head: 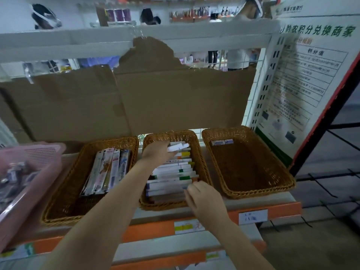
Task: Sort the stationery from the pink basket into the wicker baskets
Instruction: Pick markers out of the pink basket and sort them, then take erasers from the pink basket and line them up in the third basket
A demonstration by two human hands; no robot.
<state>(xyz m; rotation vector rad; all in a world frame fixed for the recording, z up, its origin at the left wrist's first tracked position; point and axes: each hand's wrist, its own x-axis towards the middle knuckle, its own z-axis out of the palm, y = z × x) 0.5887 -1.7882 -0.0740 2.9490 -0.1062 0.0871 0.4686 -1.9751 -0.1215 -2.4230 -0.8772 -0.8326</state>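
Left-hand grip (155,152) pinches a white box (178,148), long axis crosswise, above the far end of the middle wicker basket (202,162) on the shelf, nearer that gap than the right hand (204,199), fingers curled at the near-end boxes (167,187), grip unclear.

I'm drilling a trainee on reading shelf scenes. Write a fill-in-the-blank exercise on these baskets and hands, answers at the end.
1. The left hand holds white boxes over the far end of the ______ wicker basket.
2. The two small boxes lie in the far corner of the ______ wicker basket.
3. The long flat packets lie in the ______ wicker basket.
4. The basket at the far left edge of the view is ______ plastic.

Answers: middle; right; left; pink
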